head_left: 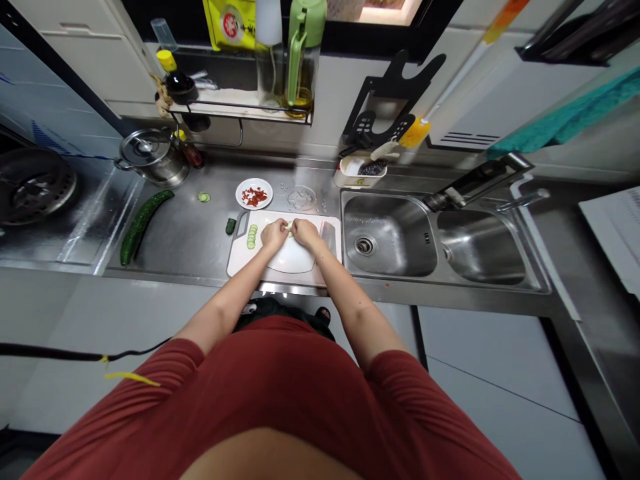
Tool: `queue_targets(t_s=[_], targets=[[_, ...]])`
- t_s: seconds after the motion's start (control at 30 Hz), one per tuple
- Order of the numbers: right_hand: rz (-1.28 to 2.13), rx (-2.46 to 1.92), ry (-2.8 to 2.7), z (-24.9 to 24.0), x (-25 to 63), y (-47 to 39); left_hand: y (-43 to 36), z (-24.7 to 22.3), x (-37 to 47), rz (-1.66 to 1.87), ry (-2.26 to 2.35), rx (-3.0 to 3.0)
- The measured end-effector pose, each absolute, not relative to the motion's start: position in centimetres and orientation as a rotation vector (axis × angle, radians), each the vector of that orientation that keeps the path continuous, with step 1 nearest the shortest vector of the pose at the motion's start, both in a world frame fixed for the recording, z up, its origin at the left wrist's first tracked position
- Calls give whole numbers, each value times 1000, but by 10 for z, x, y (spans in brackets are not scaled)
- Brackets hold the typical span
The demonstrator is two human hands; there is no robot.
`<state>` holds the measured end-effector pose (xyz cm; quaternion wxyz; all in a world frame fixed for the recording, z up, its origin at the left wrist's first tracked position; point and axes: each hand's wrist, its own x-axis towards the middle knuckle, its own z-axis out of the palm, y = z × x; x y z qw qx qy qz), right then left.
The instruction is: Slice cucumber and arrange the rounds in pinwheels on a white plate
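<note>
My left hand [275, 235] and my right hand [304, 233] meet over the far rim of a white plate [290, 260]. Their fingertips are pinched together on small pale green cucumber slices [289, 231], partly hidden by the fingers. The plate rests on a white cutting board [241, 260] with a grey edge. Left of my left hand, a row of overlapping cucumber slices [252, 237] lies on the board. A dark green cucumber end [231, 227] sits just off the board's left side. Something flat and greyish, perhaps a knife blade [328, 233], lies right of my right hand.
Beyond the board stands a small white plate with red chopped pieces [254, 194]. A whole cucumber [143, 227] and a lidded steel pot [154, 157] are on the left. The double sink [390, 233] adjoins the board's right. A bottle shelf [240, 110] overhangs the back.
</note>
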<state>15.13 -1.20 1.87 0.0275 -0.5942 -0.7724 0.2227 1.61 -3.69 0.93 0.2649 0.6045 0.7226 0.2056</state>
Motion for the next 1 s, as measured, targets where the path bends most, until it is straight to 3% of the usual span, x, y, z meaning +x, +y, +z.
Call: queue_targets(t_s=[1.0], targets=[[624,-1883,-2370,16,146,-12,-38,13,19,467,1987,1712]])
